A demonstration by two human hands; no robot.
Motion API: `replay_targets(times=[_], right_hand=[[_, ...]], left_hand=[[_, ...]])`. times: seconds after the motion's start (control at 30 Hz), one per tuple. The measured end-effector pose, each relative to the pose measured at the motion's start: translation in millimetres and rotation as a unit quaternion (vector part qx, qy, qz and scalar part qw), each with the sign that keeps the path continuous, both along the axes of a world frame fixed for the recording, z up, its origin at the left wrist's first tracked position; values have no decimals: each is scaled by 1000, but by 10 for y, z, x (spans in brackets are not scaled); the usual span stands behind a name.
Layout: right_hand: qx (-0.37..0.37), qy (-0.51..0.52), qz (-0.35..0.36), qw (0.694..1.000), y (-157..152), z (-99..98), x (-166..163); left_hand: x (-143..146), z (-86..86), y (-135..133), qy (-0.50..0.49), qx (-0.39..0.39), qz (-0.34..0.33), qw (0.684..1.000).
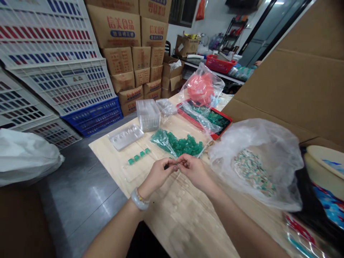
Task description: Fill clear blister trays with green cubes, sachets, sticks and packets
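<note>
My left hand and my right hand meet over the wooden table, fingertips pinched together. Something small sits between them, but its kind is hidden by the fingers. Just beyond lies a heap of small green plastic pieces, partly on a clear plastic bag. Left of my hands, a clear tray lies flat with several green pieces in a row along it. Behind it rests another clear moulded tray, beside a stack of clear trays.
A red tray of green pieces stands at the back, a bag with red contents over it. On the right are a clear bag of small patterned pieces and a cardboard sheet. Crates and cartons are stacked behind.
</note>
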State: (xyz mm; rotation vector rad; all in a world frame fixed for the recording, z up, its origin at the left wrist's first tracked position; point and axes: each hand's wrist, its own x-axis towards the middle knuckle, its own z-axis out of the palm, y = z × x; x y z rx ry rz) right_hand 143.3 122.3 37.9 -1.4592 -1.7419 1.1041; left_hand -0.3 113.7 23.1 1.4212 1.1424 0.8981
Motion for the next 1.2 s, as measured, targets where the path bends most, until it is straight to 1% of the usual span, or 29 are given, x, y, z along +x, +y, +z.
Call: replay_targets(times=[0.1, 0.17, 0.27, 0.3, 0.37, 0.4, 0.47, 0.53, 0.57, 0.67, 0.73, 0.8, 0.87, 0.93, 0.97, 1.0, 1.03, 1.07, 1.1, 1.13, 1.17, 1.2], right_hand=[[-2, -7, 27, 1000, -25, -26, -54], [-21, 14, 41, 999, -36, -24, -96], [-50, 55, 63, 995, -57, 0, -174], [-51, 61, 67, 995, -69, 6, -201], [-32, 59, 57, 996, -105, 7, -253], [-10, 48, 42, 998, -127, 0, -275], [39, 9, 17, 999, -173, -27, -309], [77, -43, 18, 996, -211, -61, -327], [92, -65, 29, 993, -222, -76, -332], [137, -115, 67, 982, -232, -94, -344], [153, -153, 79, 973, -231, -84, -364], [152, -193, 76, 966, -234, -69, -399], [139, -218, 60, 964, -239, -62, -438], [104, -208, 43, 972, -242, -66, -459], [76, -189, 36, 978, -241, -69, -459], [38, -161, 32, 986, -237, -72, -450], [-5, -128, 30, 991, -232, -71, -436], [-47, -92, 32, 994, -225, -68, -418], [-77, -58, 36, 995, -218, -59, -400], [-84, -29, 40, 995, -211, -48, -388], [-65, -7, 51, 997, -204, -35, -384], [-25, 8, 69, 997, -198, -22, -393]], left_hand=[[-84, -15, -41, -8, -32, 13, 999], [-133, -11, -74, -40, -88, 22, 995], [-195, -4, -125, -131, -206, 15, 970], [-210, -6, -142, -161, -235, 11, 959], [-228, -20, -175, -202, -261, 12, 944], [-232, -30, -192, -213, -260, 26, 941], [-233, -51, -224, -225, -245, 80, 940], [-235, -68, -255, -230, -231, 130, 937], [-239, -73, -269, -232, -226, 141, 935], [-253, -82, -304, -230, -217, 138, 939], [-249, -89, -324, -204, -204, 149, 946], [-223, -102, -345, -148, -164, 181, 958], [-186, -120, -366, -82, -90, 218, 968], [-161, -135, -383, -36, -12, 234, 971], [-161, -138, -387, -22, 12, 235, 972], [-171, -137, -388, -15, 19, 231, 973], [-194, -132, -386, -16, 4, 225, 974], [-228, -123, -382, -30, -33, 214, 976], [-271, -114, -379, -61, -89, 198, 974], [-323, -107, -379, -111, -153, 179, 966], [-378, -104, -385, -175, -215, 159, 948], [-435, -106, -397, -245, -264, 140, 922]])
